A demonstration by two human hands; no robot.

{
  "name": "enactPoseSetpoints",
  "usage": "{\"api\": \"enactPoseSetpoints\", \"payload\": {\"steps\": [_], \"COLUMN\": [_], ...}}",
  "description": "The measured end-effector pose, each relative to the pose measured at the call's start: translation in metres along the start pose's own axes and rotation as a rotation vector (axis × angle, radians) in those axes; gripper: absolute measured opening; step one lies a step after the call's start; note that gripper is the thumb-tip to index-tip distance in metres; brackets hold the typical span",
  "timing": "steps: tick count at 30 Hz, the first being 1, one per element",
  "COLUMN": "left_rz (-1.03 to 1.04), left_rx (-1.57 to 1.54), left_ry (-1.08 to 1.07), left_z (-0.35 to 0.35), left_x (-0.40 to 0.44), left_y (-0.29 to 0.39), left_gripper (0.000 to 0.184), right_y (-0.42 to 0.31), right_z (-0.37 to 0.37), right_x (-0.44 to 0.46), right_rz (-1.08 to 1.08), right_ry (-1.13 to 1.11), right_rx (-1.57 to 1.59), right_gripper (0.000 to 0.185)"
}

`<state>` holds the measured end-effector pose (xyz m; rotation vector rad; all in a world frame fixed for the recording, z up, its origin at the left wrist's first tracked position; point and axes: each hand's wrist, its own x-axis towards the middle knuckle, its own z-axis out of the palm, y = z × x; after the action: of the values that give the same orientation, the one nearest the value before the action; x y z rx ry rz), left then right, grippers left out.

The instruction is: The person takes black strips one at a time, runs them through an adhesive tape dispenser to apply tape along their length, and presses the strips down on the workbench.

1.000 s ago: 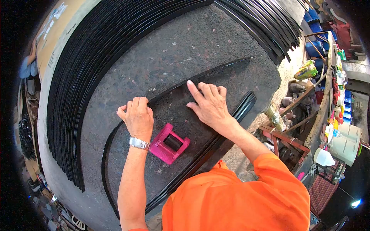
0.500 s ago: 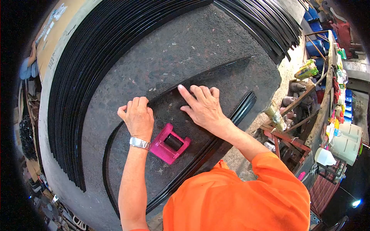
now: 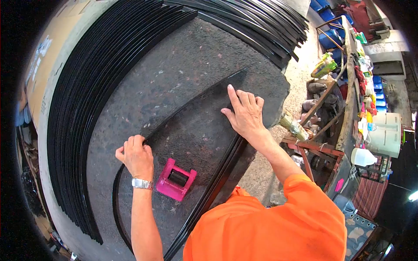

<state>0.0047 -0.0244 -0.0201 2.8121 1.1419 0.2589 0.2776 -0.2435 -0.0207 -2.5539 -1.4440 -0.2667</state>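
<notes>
A long thin black strip [image 3: 188, 105] curves across the dark tabletop [image 3: 174, 74]. My left hand [image 3: 136, 156], wearing a metal watch, is closed around it, and the strip's other part bends down beside my left forearm. Farther along, toward its right end, my right hand [image 3: 247, 114] lies with fingers stretched out, the index fingertip at the strip's edge. Between my arms and close to my left hand sits a pink holder [image 3: 164, 188] with a black roll [image 3: 177, 176] in it. Several black strips [image 3: 217, 183] lie along the near table edge, partly under my right forearm.
A dense row of curved black strips [image 3: 72, 117] covers the left side of the table. More strips [image 3: 261, 26] lie at the back, overhanging the right corner. Right of the table stand a rusty metal frame [image 3: 313, 148] with bottles, blue bins [image 3: 328, 39] and a white jug [image 3: 363, 157].
My right hand has slid along the strip toward its far right end, away from my left hand. My left hand keeps its hold. The whole view has shifted slightly.
</notes>
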Motion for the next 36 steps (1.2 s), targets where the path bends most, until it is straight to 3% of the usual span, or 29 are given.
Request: {"api": "enactPoseSetpoints", "payload": {"steps": [7,11,12,13,16,21,24,31,36], "left_rz": [-0.007,-0.049,-0.067,-0.067,-0.208,-0.467,-0.668,-1.115,-1.294], "left_rx": [-0.048,-0.014,0.032,-0.005,-0.163,-0.259,-0.149,0.12,0.213], "left_ry": [0.009,0.018,0.109,0.181,0.205,0.29,0.284,0.303,0.293], "left_z": [-0.001,-0.009,-0.006,-0.007,-0.03,-0.057,-0.072,-0.1,-0.119], "left_x": [0.001,0.001,-0.002,-0.008,-0.04,-0.156,-0.249,-0.49,-0.613], "left_y": [-0.001,0.006,0.006,0.007,0.013,-0.012,-0.044,-0.133,-0.209], "left_gripper": [0.021,0.03,0.032,0.036,0.048,0.053,0.054,0.068,0.074], "right_y": [0.008,-0.006,0.003,0.013,0.019,0.007,-0.03,-0.189,-0.295], "right_z": [-0.003,-0.012,-0.008,-0.004,-0.003,-0.032,-0.051,-0.099,-0.076], "right_x": [-0.012,-0.023,-0.03,-0.037,-0.051,-0.038,-0.03,-0.094,-0.163], "right_rz": [0.032,-0.01,-0.055,-0.139,-0.112,-0.152,-0.225,-0.525,-0.584], "right_ry": [-0.009,-0.02,-0.04,-0.028,-0.135,-0.235,-0.098,-0.088,-0.254], "right_rx": [-0.002,-0.093,-0.027,-0.002,-0.065,-0.152,-0.024,0.278,0.42], "right_gripper": [0.06,0.052,0.052,0.053,0.042,0.025,0.03,0.04,0.04]}}
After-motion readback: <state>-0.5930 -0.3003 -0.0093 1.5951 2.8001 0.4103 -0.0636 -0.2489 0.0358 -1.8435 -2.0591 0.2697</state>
